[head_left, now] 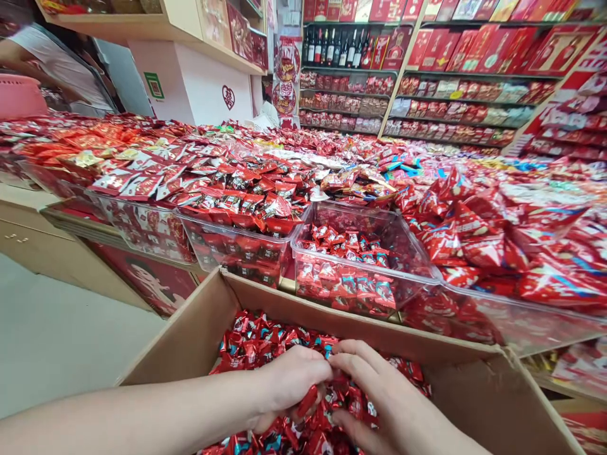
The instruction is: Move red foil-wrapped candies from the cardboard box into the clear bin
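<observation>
Red wrapped candies with blue and white marks fill the bottom of a large cardboard box. Both hands reach down into it. My left hand is curled closed, with a red candy wrapper showing under its fingers. Close beside it, my right hand has its fingers and thumb apart, curved over loose candies. The fingertips of the two hands nearly meet. Just beyond the box is a clear plastic bin, partly filled with similar red candies.
Heaped bins of wrapped sweets cover the counter, with a pile of larger red packets at right. Shelves hold bottles and red boxes. A person stands at far left by a pink basket.
</observation>
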Motion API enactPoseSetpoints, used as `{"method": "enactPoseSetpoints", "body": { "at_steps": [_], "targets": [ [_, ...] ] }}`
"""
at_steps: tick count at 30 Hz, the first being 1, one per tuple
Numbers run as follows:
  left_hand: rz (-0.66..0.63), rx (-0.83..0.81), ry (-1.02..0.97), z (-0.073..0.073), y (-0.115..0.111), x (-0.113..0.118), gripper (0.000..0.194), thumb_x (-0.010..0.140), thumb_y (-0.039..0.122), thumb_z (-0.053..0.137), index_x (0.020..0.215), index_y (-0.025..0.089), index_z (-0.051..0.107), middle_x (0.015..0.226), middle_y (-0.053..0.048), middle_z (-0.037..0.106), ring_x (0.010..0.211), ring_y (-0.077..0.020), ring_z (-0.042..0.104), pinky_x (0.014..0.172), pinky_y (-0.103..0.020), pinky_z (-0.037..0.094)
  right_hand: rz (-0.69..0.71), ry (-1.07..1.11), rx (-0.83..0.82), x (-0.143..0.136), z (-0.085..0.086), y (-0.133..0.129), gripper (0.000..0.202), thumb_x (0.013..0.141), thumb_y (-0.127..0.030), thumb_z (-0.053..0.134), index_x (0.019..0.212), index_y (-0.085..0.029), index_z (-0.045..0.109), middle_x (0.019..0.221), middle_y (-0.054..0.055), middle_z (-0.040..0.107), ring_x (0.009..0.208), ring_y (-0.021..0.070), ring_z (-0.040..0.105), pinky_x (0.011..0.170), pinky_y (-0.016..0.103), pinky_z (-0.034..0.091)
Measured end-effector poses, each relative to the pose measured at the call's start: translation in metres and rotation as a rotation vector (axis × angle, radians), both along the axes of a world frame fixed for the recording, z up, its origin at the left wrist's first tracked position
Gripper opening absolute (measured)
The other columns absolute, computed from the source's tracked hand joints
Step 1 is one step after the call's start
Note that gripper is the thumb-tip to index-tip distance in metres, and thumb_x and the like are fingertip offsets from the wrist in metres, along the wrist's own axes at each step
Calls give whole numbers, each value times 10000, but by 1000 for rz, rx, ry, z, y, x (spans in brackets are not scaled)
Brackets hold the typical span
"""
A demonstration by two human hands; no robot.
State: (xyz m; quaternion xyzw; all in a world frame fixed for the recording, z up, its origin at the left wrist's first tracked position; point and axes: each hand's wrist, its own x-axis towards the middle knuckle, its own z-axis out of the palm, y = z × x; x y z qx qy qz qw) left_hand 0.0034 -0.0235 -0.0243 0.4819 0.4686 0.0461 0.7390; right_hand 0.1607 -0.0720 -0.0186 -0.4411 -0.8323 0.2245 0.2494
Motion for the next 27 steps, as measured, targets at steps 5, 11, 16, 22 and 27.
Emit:
{"method": "enactPoseSetpoints", "body": {
  "at_steps": [5,11,16,22,27],
  "targets": [
    [-42,131,-2,17,0,-2,220,707,343,394,590,161,436,441,53,389,383,-64,294,395,-205,201,-32,-61,130,1,-2,6,212,814,-105,385,1002,-192,432,898,63,527,836,158,511,721,272,457],
    [-208,297,-239,49,0,-9,614,803,506,148,800,113,619,441,29,388,441,-77,356,531,-225,304,-165,-79,341,19,63,13,166,824,-198,406,967,-233,484,815,30,585,695,133,555,606,212,461],
    [-219,313,-217,48,2,-12,625,795,529,165,811,113,631,448,30,381,418,-69,299,529,-232,295,-473,-383,463,27,125,74,105,744,-282,493,810,-221,546,719,21,604,602,149,550,536,234,410],
    [-264,314,-129,33,2,-14,657,760,590,165,836,137,636,484,20,405,433,-74,307,494,-220,281,-550,-925,318,22,108,175,147,736,-79,424,792,-87,559,796,126,592,759,197,551,624,243,379],
    [-326,338,-31,30,1,-17,605,755,586,200,857,177,635,560,12,447,452,-79,344,454,-211,275,-532,-1056,213,30,81,202,136,807,-116,432,851,-66,551,820,100,589,761,170,558,647,274,421]
  ]
}}
